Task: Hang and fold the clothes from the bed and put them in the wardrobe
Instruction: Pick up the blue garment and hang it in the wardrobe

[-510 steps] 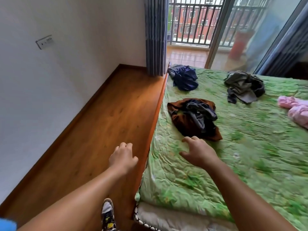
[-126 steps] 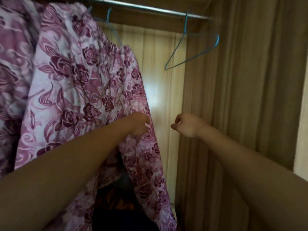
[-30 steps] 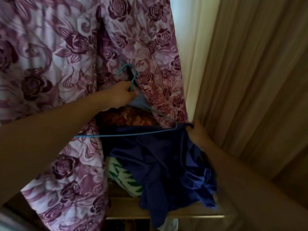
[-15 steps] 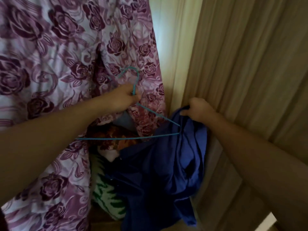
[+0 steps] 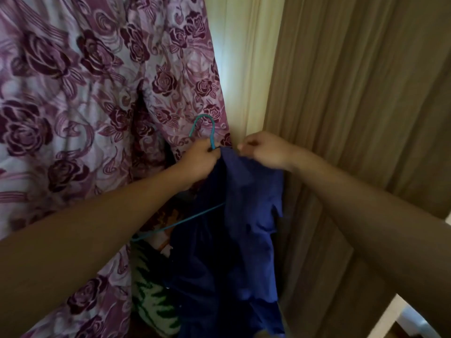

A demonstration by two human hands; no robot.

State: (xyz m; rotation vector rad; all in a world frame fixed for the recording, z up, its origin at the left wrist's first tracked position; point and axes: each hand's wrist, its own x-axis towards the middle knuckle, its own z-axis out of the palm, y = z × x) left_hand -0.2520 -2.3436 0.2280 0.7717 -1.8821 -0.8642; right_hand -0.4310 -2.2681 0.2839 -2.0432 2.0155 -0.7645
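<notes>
A dark blue garment (image 5: 246, 230) hangs over a thin blue wire hanger (image 5: 211, 132) inside the wardrobe. My left hand (image 5: 199, 159) grips the hanger just below its hook, at the neck. My right hand (image 5: 264, 151) pinches the top edge of the blue garment close beside the hook. The hanger's lower bar shows as a blue wire running down to the left under my left forearm; its right half is hidden under the cloth.
A purple rose-print garment (image 5: 80, 101) hangs at the left and fills most of that side. The wardrobe's brown side panel (image 5: 361, 98) stands close on the right. Green-and-white patterned cloth (image 5: 153, 303) lies low in the wardrobe, behind the blue garment.
My right hand has drawn the blue garment up from the hanger's right end to the hook. Both hands now sit close together at the hanger's neck, and the hanger has tilted.
</notes>
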